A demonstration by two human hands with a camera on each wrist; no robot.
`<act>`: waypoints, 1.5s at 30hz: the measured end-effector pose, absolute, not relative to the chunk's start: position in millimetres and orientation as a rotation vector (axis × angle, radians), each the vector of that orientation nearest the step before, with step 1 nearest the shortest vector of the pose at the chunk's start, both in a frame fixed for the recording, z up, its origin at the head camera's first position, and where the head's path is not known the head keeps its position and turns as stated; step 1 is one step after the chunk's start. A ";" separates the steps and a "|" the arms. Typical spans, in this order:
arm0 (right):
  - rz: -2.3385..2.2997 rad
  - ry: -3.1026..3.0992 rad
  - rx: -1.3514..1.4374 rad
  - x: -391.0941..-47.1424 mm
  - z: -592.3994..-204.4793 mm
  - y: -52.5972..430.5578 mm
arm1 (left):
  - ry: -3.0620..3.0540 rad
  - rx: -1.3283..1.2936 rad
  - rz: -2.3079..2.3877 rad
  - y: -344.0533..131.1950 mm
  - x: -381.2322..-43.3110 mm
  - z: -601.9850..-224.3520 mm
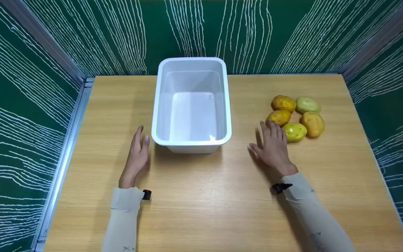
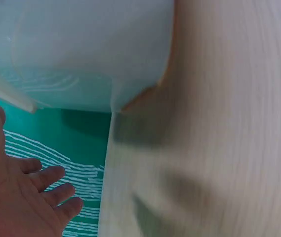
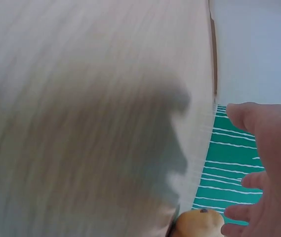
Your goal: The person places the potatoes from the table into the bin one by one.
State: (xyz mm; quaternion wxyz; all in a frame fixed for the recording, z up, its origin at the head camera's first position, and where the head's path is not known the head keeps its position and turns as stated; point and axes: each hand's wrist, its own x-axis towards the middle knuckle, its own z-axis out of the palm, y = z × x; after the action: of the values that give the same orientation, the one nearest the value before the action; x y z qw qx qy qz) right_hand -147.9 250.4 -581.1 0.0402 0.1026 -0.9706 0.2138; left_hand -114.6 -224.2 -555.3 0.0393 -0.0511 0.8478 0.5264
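Observation:
My left hand [image 1: 136, 157] is held just left of a white plastic tub [image 1: 191, 142], its fingers loosely straight and holding nothing. In the left wrist view the spread fingers of that hand [image 2: 24, 192] are apart from the tub wall [image 2: 81, 44]. My right hand [image 1: 274, 148] is over the table with its thumb spread, fingertips beside a cluster of oval, mango-like fruits. In it are a speckled yellow-green fruit [image 1: 295, 132], a pale green one [image 1: 308, 105] and several orange-yellow ones [image 1: 313, 124]. The fingers partly cover the nearest orange-yellow fruit [image 1: 279, 116]; whether they touch it I cannot tell.
The tub stands at the back middle of a wooden table [image 1: 201, 210], and no contents show inside it. Green panels with white wavy lines [image 1: 201, 28] rise at the back and both sides. A metal rail [image 1: 63, 157] runs along the left table edge.

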 end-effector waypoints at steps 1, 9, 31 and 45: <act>0.661 -2.961 0.316 -147.4 -580.4 251.5 | 2.586 -0.139 1.657 -222.6 -114.7 -554.5; 0.649 -2.914 0.295 -144.7 -579.4 262.3 | 2.522 -0.034 1.905 -214.3 -115.8 -550.3; 0.618 -2.894 0.189 -130.1 -574.7 296.6 | 2.290 0.008 2.232 -199.9 -108.6 -524.7; 0.577 -2.916 0.138 -129.4 -572.2 318.3 | 2.273 -0.111 2.253 -191.7 -104.1 -507.8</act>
State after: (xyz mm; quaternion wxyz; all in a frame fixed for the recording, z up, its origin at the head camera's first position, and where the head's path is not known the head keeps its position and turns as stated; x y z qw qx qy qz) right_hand -129.4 318.3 -572.2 0.0827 0.0462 -0.9766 0.1933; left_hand -104.1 -191.7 -507.8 -0.0304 -0.0348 0.7094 0.7033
